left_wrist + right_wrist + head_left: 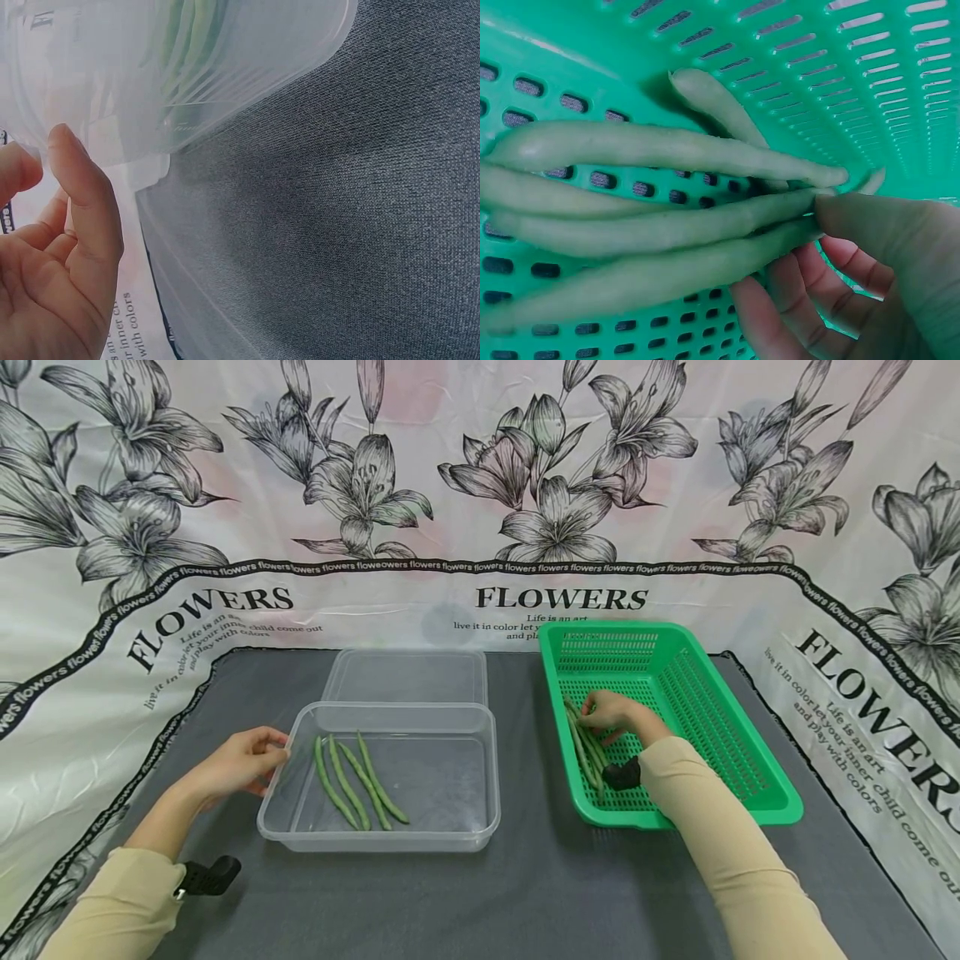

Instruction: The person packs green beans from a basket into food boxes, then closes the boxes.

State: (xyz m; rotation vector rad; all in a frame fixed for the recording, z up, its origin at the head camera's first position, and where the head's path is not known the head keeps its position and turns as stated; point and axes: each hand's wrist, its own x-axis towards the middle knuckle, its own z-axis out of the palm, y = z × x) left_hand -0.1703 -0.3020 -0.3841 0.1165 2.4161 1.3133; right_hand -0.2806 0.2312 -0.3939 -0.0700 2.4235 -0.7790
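My left hand (243,764) is at the left rim of a clear plastic container (472,842), its thumb and index finger pinching the edge in the left wrist view. Four-sided and see-through, the container holds several green beans (347,781) lying side by side on its floor. Over in the green plastic basket (738,735), my right hand (611,714) is among more green beans (583,752) along the left wall. The right wrist view has the thumb and fingers (855,217) pinching the tip of a green bean (667,229); other beans lie close beside it.
A clear flat lid (408,677) lies behind the container on the grey cloth (450,910). Behind everything hangs a white flower-printed cloth (420,602). The basket's perforated walls stand around my right hand.
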